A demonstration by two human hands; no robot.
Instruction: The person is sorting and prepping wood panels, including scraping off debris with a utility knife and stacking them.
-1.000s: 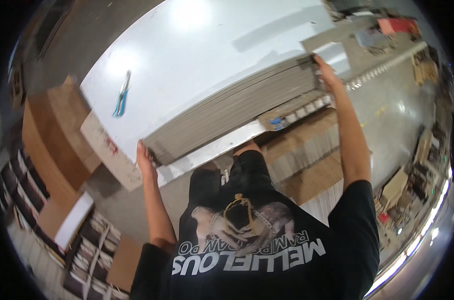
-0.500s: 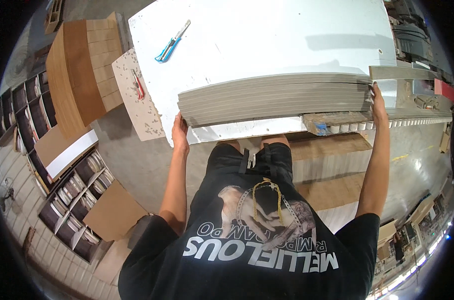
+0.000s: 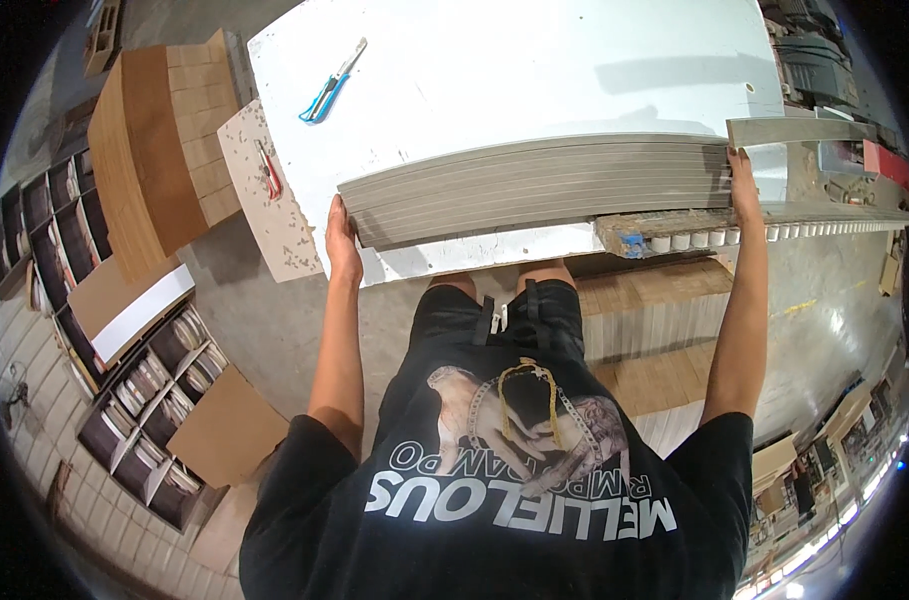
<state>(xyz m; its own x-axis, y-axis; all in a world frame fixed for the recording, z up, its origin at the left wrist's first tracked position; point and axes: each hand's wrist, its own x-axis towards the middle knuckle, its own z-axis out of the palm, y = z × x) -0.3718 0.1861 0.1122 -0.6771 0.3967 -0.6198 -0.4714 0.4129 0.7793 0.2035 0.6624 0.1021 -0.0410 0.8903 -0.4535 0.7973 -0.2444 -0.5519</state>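
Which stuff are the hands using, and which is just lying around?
In use:
Grey strips, with the left hand at one end and the right hand at the other
White tabletop

Lying around, it seems:
Blue knife
Red tool, on the speckled board

Grey concrete floor point(image 3: 264, 310) behind and left of left hand point(image 3: 342, 240); divided shelving point(image 3: 124, 440) farther left. Yellow floor line point(image 3: 812, 304) right of right hand point(image 3: 743, 188); bright light strip point(image 3: 846, 518) behind it.
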